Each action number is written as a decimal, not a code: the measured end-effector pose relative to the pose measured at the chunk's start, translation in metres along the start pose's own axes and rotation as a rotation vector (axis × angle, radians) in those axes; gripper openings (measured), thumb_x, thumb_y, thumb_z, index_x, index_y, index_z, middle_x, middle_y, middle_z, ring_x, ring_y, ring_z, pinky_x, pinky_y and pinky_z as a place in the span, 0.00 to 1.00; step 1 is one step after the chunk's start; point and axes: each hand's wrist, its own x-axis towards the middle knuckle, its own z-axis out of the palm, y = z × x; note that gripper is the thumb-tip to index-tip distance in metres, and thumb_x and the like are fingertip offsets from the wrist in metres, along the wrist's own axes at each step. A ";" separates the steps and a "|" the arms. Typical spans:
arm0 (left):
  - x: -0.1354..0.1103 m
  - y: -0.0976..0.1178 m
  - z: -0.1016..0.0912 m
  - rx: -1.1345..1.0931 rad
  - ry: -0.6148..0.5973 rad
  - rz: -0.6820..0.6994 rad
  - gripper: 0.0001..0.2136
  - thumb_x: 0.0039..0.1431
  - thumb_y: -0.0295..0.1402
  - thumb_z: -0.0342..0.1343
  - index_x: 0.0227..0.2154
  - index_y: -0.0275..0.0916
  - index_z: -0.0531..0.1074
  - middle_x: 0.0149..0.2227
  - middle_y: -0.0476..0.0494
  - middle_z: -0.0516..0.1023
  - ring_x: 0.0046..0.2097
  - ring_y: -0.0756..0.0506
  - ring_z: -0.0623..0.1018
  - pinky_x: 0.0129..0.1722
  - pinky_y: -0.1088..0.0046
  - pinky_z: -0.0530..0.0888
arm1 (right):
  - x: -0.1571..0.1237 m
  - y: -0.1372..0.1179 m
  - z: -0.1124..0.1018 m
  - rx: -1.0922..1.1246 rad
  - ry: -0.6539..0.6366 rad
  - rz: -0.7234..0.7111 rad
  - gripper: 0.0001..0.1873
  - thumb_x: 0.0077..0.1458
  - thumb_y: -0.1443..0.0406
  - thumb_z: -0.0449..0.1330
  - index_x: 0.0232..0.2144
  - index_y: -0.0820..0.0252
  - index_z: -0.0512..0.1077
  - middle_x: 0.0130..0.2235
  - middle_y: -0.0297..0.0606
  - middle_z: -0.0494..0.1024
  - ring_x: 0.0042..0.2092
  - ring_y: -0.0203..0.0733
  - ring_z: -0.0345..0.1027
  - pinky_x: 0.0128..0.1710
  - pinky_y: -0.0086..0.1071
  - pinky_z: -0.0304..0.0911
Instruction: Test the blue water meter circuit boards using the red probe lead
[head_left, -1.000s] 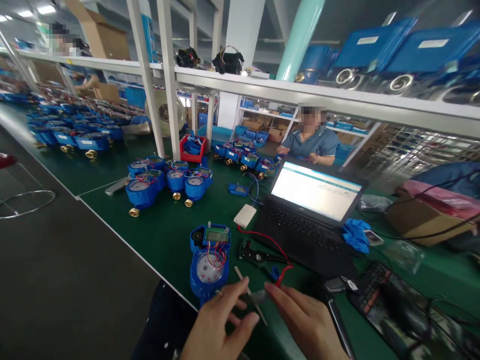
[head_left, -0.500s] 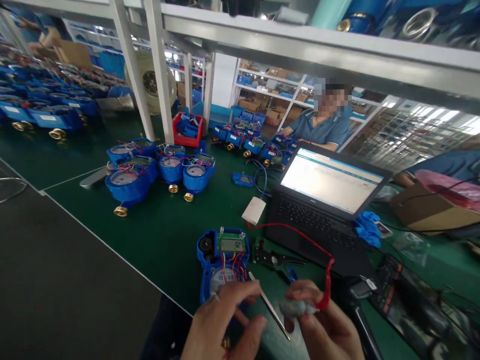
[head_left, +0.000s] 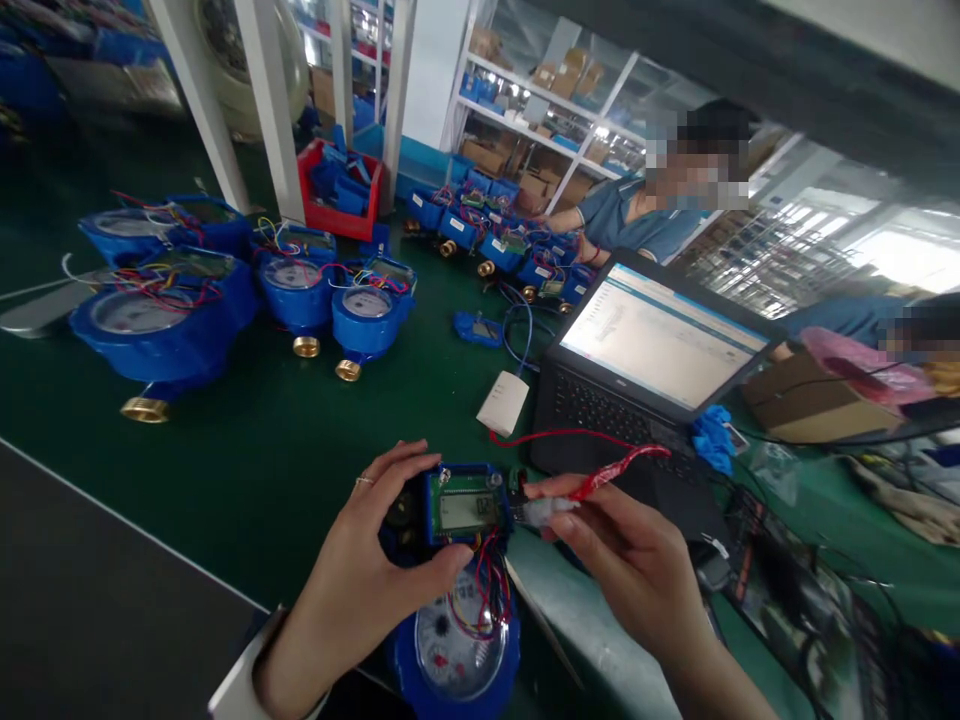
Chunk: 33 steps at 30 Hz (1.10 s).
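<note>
A blue water meter point(head_left: 457, 655) lies before me, with a round dial, coloured wires and a green circuit board point(head_left: 433, 490) carrying a small LCD screen point(head_left: 466, 511). My left hand point(head_left: 367, 570) grips the board's housing, fingers at its top edge and thumb below the screen. In my right hand point(head_left: 626, 550) is a pinched whitish connector point(head_left: 547, 513) on a red-wrapped cable point(head_left: 619, 470). The connector's tip is at the board's right edge; whether it is plugged in I cannot tell. A thin metal tool point(head_left: 544, 622) lies right of the meter, partly blurred.
An open laptop point(head_left: 645, 440) stands behind my right hand, with a small white box point(head_left: 503, 403) beside it. Several more water meters point(head_left: 300, 290) sit at left. Behind are a red bin point(head_left: 337, 220) and a person point(head_left: 637, 220). A blue glove point(head_left: 712, 440) lies right of the laptop.
My left hand has closed on the meter's display housing. My right hand has brought the connector left and up to the board's edge. The camera view has shifted.
</note>
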 end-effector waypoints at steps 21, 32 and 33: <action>-0.002 0.000 0.005 0.038 -0.005 0.086 0.22 0.43 0.31 0.62 0.46 0.44 0.72 0.47 0.41 0.75 0.47 0.39 0.75 0.47 0.61 0.73 | 0.005 -0.002 0.001 -0.160 -0.073 -0.085 0.05 0.55 0.67 0.62 0.36 0.57 0.78 0.33 0.37 0.83 0.30 0.38 0.77 0.28 0.24 0.72; -0.002 0.002 0.004 0.078 -0.037 0.165 0.21 0.47 0.29 0.59 0.47 0.43 0.68 0.47 0.43 0.72 0.47 0.42 0.75 0.46 0.59 0.74 | 0.008 -0.004 0.003 -0.096 -0.115 0.006 0.08 0.54 0.69 0.63 0.37 0.55 0.78 0.33 0.33 0.83 0.29 0.33 0.76 0.29 0.19 0.70; -0.003 0.002 0.004 0.078 -0.040 0.161 0.22 0.46 0.29 0.59 0.47 0.43 0.68 0.47 0.43 0.72 0.47 0.42 0.75 0.46 0.59 0.74 | 0.009 -0.004 0.003 -0.097 -0.122 0.014 0.08 0.54 0.69 0.63 0.38 0.55 0.78 0.32 0.32 0.82 0.28 0.32 0.75 0.29 0.18 0.70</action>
